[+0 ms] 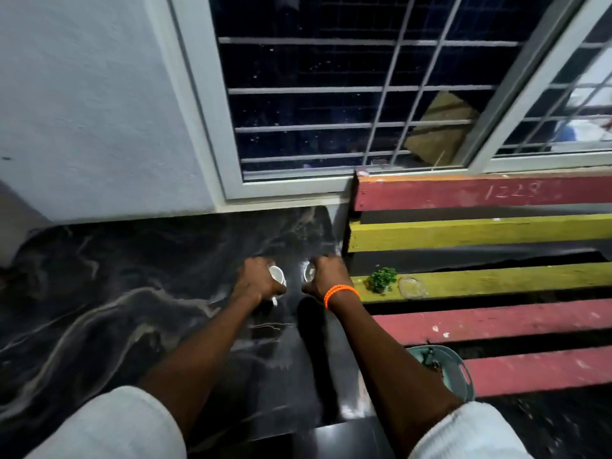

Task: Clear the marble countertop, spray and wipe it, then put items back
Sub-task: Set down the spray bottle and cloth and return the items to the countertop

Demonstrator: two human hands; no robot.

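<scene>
marble tabletop (pixel 109 293), dark with pale veining, fills the near left and runs bare to the wall below the window (pixel 331 94); two forearms in white sleeves reach across its right part. the left hand (pixel 256 281) is closed around a white cup (pixel 277 276), tipped so its mouth faces up and away, with the handle showing under the palm. just beside it, a narrow gap apart, the right hand (pixel 326 276), an orange bead bracelet (pixel 341 293) on the wrist, is wrapped over a second small cup (pixel 309 272), of which only the rim shows. both cups sit at the far right part of the marble, close to where it meets a slatted bench of red and yellow boards (pixel 480 231). that bench lies directly to the right, nearer the right hand; on its yellow slat rest a small green plant (pixel 382 279) and a clear glass dish (pixel 412 287), and a teal tray (pixel 463 369) lies nearer the body. whether the cups touch the surface cannot be told.
</scene>
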